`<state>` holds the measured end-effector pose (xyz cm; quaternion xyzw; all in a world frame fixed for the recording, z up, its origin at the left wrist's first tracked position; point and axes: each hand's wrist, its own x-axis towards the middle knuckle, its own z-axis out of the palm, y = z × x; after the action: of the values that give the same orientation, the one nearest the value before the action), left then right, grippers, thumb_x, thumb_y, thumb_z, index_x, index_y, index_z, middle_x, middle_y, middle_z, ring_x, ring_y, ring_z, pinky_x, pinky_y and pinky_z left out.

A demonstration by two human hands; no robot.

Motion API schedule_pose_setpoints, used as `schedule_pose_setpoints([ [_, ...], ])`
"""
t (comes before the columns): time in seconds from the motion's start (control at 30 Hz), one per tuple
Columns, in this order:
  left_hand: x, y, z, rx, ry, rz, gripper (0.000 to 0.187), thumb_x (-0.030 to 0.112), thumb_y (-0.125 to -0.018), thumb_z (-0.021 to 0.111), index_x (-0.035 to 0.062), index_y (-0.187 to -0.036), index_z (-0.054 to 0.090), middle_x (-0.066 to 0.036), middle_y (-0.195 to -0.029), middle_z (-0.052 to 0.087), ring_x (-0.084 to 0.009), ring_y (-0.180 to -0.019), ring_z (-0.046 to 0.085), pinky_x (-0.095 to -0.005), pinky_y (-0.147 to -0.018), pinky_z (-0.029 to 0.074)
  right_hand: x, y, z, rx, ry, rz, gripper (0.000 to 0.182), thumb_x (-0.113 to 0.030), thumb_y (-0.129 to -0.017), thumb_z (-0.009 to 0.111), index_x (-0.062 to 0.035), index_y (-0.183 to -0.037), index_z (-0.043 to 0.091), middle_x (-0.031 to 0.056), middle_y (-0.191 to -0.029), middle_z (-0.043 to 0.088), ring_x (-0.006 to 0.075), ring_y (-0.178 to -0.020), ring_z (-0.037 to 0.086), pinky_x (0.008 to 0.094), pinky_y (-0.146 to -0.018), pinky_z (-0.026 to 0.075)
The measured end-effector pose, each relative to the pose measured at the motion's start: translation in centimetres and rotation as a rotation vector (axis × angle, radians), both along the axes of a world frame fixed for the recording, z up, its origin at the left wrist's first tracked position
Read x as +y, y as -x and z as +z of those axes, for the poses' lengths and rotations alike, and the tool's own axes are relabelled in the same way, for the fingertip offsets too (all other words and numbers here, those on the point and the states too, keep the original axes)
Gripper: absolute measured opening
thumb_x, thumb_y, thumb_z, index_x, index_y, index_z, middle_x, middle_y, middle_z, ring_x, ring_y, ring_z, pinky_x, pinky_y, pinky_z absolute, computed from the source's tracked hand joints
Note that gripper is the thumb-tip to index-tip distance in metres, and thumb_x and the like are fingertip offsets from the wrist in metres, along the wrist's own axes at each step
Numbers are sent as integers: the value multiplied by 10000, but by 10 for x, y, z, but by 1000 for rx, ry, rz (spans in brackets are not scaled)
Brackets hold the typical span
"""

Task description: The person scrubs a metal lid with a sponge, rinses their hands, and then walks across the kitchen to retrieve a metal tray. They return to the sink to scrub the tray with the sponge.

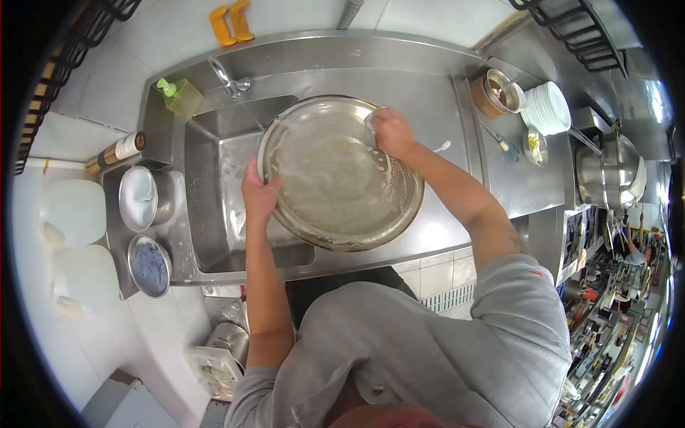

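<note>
A large round metal basin with soapy suds smeared over its inside lies across the sink's right edge and the steel counter. My left hand grips its rim on the left, thumb over the inner edge and fingers outside. At the upper right of the rim, my right hand is closed around a pale, foamy scrubbing pad, mostly hidden by the fingers, and presses it against the basin's inner wall. Foam drops cling to the metal below that hand.
Behind the sink stand a faucet and a green soap bottle. Two metal bowls sit at left. Stacked white plates, metal pots and a small bowl occupy the right counter.
</note>
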<state>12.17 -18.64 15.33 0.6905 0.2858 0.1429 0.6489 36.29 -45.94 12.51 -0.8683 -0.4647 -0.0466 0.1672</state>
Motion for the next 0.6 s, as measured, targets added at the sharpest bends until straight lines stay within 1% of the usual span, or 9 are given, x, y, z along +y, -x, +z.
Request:
schedule_pose_setpoints([
  [0.17,5,-5,8,64,-40,-78,588,-41,-804,655,-6,-1360,464,-99,-1138,649,-174,-965,627,-306,-863,506,57,-22,-34,-23,-267,59,170,5,-684,606,-24,-848,638,173,-1013,641,376,-1010,582,448,-910,486],
  [0.27,5,-5,-4,55,-44,-38,560,-45,-789,661,3,-1322,495,-107,-1135,648,-186,-983,627,-318,-876,500,149,24,-39,6,-467,178,117,-60,-746,549,-6,-829,610,176,-939,635,367,-921,589,446,-848,502],
  [0.33,6,1,-8,23,-48,0,559,-46,-786,664,4,-1318,499,-106,-1136,647,-185,-986,625,-319,-871,500,174,42,-28,67,-421,207,118,-80,-744,564,-6,-813,625,165,-917,639,363,-919,590,447,-857,502],
  [0.4,11,11,-19,9,21,19,546,-50,-786,662,5,-1306,506,-105,-1141,648,-187,-996,623,-320,-867,500,168,29,-38,-18,-359,270,119,-72,-743,565,-5,-809,637,167,-913,641,362,-923,590,443,-865,501],
  [0.43,14,11,-22,-8,57,30,540,-52,-786,661,5,-1301,509,-104,-1144,648,-187,-1001,622,-320,-865,500,148,11,-32,-17,-180,188,134,-68,-748,561,-6,-818,657,171,-935,648,356,-942,595,423,-892,497],
  [0.47,18,11,-16,1,103,38,538,-53,-782,659,5,-1296,513,-107,-1143,648,-191,-1004,622,-322,-864,500,121,-6,-38,-96,-221,98,153,-36,-732,564,4,-841,664,172,-980,654,352,-970,596,407,-921,487],
  [0.53,25,17,1,25,200,63,533,-53,-774,655,3,-1287,521,-111,-1142,649,-198,-1009,623,-325,-860,500,62,-11,-10,-78,-94,118,155,4,-699,591,2,-840,657,163,-1007,655,348,-983,594,407,-920,486],
  [0.57,36,16,-14,51,-41,3,556,-41,-751,657,2,-1289,526,-119,-1107,665,-205,-978,638,-330,-859,504,44,-5,-3,-106,-97,125,156,14,-696,599,0,-842,653,160,-1004,653,346,-981,593,411,-909,489],
  [0.6,35,13,-3,46,-51,-23,567,-33,-745,658,1,-1295,524,-125,-1105,667,-209,-976,641,-331,-862,505,35,0,-1,-92,-111,102,147,8,-709,600,-2,-846,651,166,-996,651,352,-971,593,419,-897,492],
])
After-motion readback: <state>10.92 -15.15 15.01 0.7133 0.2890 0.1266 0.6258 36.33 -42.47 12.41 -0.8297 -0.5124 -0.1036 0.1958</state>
